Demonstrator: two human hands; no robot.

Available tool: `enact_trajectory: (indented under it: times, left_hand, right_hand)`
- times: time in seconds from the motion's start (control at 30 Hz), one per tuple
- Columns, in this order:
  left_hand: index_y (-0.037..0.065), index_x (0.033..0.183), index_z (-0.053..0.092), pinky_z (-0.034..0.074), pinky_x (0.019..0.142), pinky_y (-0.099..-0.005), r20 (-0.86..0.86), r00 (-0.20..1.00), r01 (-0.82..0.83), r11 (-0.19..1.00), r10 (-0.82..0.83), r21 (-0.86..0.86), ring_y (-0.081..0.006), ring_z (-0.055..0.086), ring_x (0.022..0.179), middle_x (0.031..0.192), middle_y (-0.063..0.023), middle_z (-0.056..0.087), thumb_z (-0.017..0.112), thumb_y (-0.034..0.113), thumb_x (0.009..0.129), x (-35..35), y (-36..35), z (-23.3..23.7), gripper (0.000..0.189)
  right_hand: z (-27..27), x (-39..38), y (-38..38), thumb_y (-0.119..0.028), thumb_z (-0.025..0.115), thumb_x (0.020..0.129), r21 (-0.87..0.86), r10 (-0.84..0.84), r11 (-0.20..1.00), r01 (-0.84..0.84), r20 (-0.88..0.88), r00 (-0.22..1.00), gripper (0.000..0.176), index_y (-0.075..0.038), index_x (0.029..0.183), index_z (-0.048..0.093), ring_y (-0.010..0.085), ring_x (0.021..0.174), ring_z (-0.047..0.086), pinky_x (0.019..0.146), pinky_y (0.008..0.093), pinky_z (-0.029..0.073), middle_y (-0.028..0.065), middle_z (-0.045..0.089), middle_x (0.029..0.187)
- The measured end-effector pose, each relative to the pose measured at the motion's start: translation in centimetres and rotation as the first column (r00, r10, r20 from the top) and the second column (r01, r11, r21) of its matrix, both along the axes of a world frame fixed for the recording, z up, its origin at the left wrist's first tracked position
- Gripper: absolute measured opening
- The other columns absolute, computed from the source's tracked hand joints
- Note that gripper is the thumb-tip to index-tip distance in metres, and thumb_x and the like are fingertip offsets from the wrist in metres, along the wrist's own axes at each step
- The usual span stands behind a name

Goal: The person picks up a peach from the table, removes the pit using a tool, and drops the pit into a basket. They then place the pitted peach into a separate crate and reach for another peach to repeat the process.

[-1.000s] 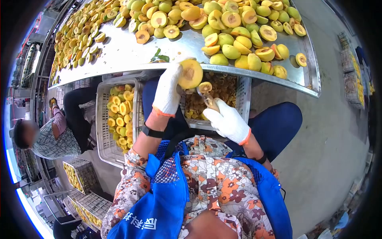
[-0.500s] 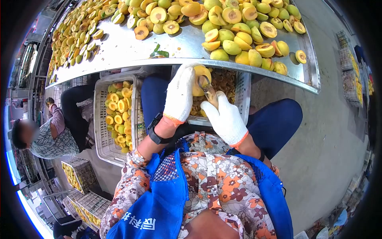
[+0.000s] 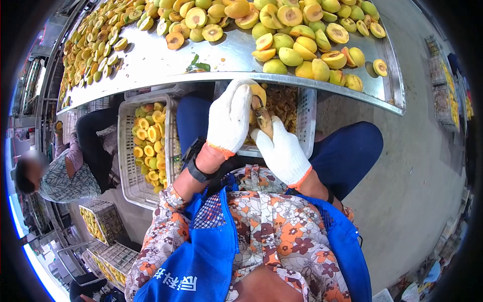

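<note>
In a white knitted glove with an orange cuff, my left hand is closed around a yellow peach half, most of which its fingers hide. My right hand, gloved the same way, grips a pitting tool by its handle. The tool's curved metal loop meets the fruit at its near side. Both hands are over a crate of brown pits and scraps between my knees, just below the table's front edge.
Many cut peaches lie on the metal table, with green leaves near its edge. A crate of pitted halves stands left of my leg. Further left sits another person, near more filled crates.
My left hand has turned over the peach half, so less of it shows. The tool has shifted slightly and its loop sits lower against the fruit. The other person's hand has moved a little.
</note>
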State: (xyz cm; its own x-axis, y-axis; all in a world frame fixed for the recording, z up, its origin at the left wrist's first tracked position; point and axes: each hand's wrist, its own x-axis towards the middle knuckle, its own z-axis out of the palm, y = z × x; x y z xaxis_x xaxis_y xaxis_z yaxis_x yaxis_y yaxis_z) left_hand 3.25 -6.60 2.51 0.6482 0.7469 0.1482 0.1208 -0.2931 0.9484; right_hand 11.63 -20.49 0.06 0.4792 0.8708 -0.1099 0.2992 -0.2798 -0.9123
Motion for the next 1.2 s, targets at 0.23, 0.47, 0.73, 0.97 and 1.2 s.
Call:
enact_trajectory:
  times: [0.23,0.47,0.73,0.97,1.2]
  left_hand:
    - [-0.002,0.110,0.068,0.053,0.073,-0.0318,-0.083,0.979,0.183,0.982,-0.186,-0.040,-0.0190,0.065,0.075,0.088,-0.0145,0.070,0.048,0.025,0.106,-0.4,2.8,-1.3,0.034]
    - [0.000,0.118,0.067,0.052,0.083,-0.0291,0.151,0.960,0.280,0.811,-0.236,-0.514,-0.0138,0.064,0.089,0.101,-0.0082,0.071,0.037,0.042,0.111,0.8,2.0,-1.4,0.052]
    - [0.000,0.109,0.068,0.052,0.079,-0.0281,0.060,0.993,0.116,0.925,-0.102,-0.361,-0.0127,0.064,0.084,0.092,-0.0070,0.068,0.041,0.032,0.110,0.7,0.3,-2.5,0.042]
    - [0.000,0.106,0.069,0.052,0.075,-0.0274,0.038,0.999,-0.023,0.993,0.028,-0.116,-0.0121,0.063,0.079,0.091,-0.0073,0.070,0.038,0.036,0.110,0.9,-0.8,-2.8,0.047]
    - [0.002,0.111,0.067,0.051,0.080,-0.0286,0.184,0.970,0.185,0.974,-0.160,-0.128,-0.0122,0.063,0.086,0.098,-0.0074,0.068,0.034,0.036,0.111,0.3,0.3,-4.4,0.047]
  right_hand:
    - [0.3,1.2,-0.7,-0.031,0.062,0.099,-0.084,0.112,0.985,-0.152,-0.362,0.925,0.042,0.003,0.123,0.051,0.0412,0.072,0.069,0.059,0.0461,0.053,0.0248,0.066,0.081]
    - [0.5,1.7,-0.2,-0.023,0.061,0.102,0.018,0.056,0.997,-0.069,-0.795,0.604,0.026,-0.007,0.120,0.055,0.0105,0.056,0.055,0.047,0.0305,0.042,0.0020,0.054,0.068]
    - [0.0,0.9,-1.1,-0.031,0.056,0.106,0.066,0.087,0.995,-0.070,-0.934,0.347,0.015,-0.017,0.113,0.056,0.0046,0.049,0.045,0.040,0.0226,0.032,-0.0064,0.048,0.068]
    - [0.2,0.8,-1.4,-0.024,0.052,0.107,0.096,0.115,0.991,-0.097,-0.969,0.220,0.012,-0.012,0.107,0.051,0.0053,0.045,0.037,0.038,0.0231,0.029,-0.0019,0.047,0.067]
    - [-0.6,1.7,-1.1,-0.031,0.043,0.109,0.139,0.110,0.974,-0.180,-0.981,-0.162,0.025,-0.011,0.100,0.054,0.0066,0.034,0.031,0.033,0.0252,0.024,-0.0027,0.040,0.055]
